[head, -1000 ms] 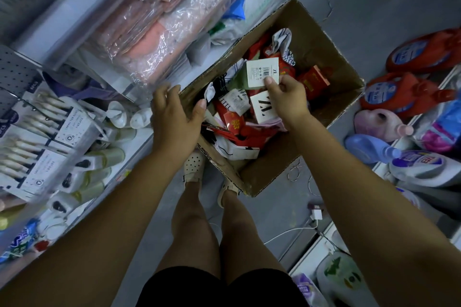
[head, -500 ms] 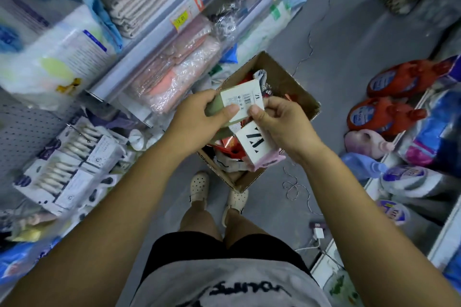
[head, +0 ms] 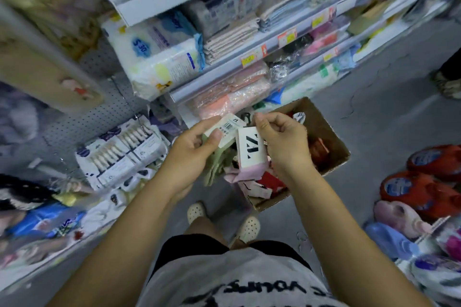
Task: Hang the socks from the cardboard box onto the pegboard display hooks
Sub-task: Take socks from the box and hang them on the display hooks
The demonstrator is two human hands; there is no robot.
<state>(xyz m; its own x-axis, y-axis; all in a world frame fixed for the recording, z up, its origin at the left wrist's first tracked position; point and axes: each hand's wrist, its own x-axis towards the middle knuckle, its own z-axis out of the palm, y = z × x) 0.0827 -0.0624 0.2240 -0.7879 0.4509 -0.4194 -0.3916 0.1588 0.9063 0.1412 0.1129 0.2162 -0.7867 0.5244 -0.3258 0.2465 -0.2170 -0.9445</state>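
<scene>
Juggling two pairs, left hand (head: 197, 149) gripping green socks (head: 218, 162), right hand (head: 282, 142) pinching pink socks (head: 249, 173), risks dropping one.

Bold black "ZA" on white band (head: 251, 148) of pink socks (head: 249, 172). "S 30" on white pack (head: 159, 57), left shelf. Price tags (head: 249, 58) blurred.

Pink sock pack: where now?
Head view, centre: pink sock pack in the right hand, over the cardboard box, beside the green pack in the left hand.
</scene>
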